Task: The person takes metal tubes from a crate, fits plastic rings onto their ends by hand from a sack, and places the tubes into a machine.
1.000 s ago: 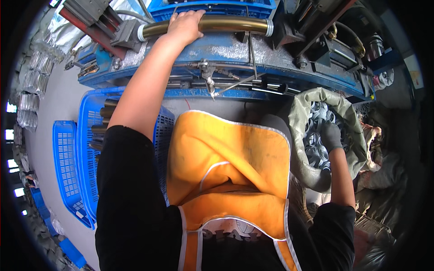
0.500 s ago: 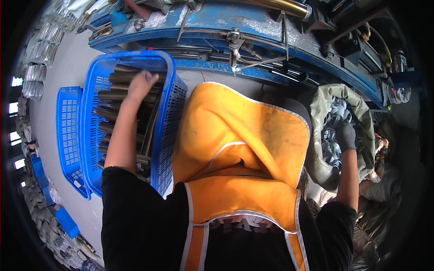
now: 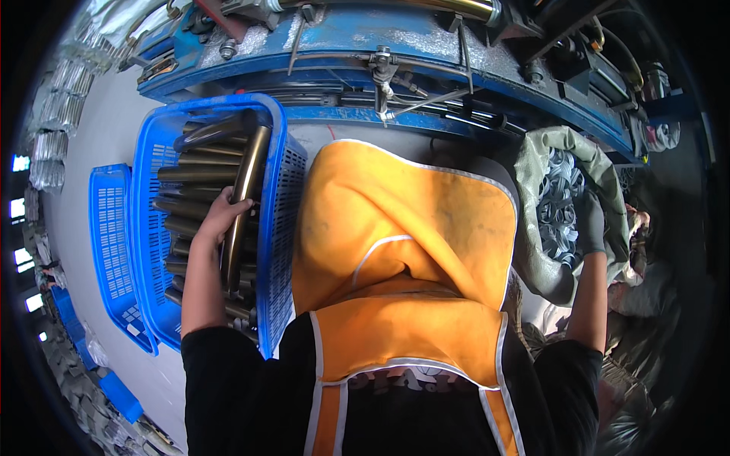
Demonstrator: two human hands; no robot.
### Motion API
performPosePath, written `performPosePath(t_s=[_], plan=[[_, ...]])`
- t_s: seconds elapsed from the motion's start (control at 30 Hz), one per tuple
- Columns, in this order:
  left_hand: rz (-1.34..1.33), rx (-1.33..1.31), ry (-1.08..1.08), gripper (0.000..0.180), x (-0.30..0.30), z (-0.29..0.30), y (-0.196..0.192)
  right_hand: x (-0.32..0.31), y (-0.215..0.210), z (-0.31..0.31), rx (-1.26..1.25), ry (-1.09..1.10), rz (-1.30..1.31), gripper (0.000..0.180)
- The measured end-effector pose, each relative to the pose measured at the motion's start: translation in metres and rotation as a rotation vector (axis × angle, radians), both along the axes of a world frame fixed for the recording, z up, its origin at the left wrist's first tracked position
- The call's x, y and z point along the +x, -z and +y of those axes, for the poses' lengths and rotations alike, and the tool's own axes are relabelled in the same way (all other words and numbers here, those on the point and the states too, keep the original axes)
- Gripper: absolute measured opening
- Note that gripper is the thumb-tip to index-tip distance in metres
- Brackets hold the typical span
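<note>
My bare left hand [image 3: 222,213] is closed round a bronze-coloured metal tube [image 3: 247,175], which it holds lengthwise above a heap of similar tubes. Several of these dark tubes [image 3: 186,174] lie crosswise in a blue plastic basket [image 3: 283,190] at my left. On my other side, a dark grey glove covers my right hand [image 3: 590,220], which reaches into an open greenish woven sack [image 3: 532,251]. Shiny grey metal rings [image 3: 559,194] fill the sack, and the hand rests at their right edge. Its fingers are mostly hidden, so I cannot make out a grip.
A blue machine bench [image 3: 342,38] with rods and a clamp fitting [image 3: 384,72] runs across the far side. A second blue basket [image 3: 114,251] stands left of the tube basket. An orange apron [image 3: 403,220] covers my lap. Wrapped bundles [image 3: 49,159] lie at the far left.
My left hand has moved nearer and taken hold of a tube, now raised over the others. Another tube at the basket's far end has shifted. My right hand stays at the sack.
</note>
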State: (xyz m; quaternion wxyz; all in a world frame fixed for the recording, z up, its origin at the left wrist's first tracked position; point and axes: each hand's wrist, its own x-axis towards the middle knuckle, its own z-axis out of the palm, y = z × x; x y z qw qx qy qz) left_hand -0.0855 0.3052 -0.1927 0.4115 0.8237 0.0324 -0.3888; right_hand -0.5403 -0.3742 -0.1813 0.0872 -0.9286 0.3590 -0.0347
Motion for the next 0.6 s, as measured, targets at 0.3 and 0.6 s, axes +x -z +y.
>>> performPosePath(t_s=[0.3, 0.6], plan=[[-0.961, -0.029, 0.620, 0.057, -0.065, -0.133, -0.125, 0.092, -0.081, 0.131, 0.317, -0.197, -0.552, 0.030], [-0.599, -0.100, 1.033, 0.061, -0.138, -0.221, -0.143, 0.122, -0.110, 0.227, 1.392, -0.204, -0.908, 0.066]])
